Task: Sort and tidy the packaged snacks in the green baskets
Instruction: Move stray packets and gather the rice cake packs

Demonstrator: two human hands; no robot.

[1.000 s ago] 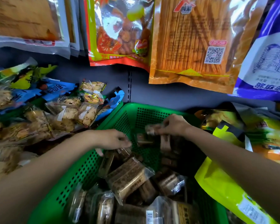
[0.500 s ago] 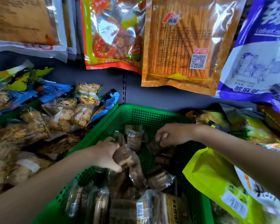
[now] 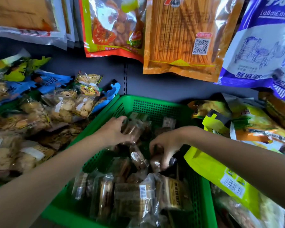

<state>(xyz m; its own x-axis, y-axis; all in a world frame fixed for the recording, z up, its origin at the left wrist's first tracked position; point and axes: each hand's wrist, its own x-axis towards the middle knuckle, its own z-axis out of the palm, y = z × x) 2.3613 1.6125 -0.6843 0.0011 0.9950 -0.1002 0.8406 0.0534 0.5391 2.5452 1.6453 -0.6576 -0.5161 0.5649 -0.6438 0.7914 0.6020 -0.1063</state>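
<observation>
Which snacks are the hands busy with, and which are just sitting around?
Busy with:
- green basket
- brown packet gripped by left hand
- small brown packet pinched by right hand

Just sitting around:
- orange stick-snack bag
- purple bag
- yellow-green bag
- biscuit packets at left

2 bare forearms — no sleeves, rings or watch visible.

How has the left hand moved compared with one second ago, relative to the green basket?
Yes. The left hand has moved toward the back wall of the green basket and now grips a clear brown snack pack there.
</observation>
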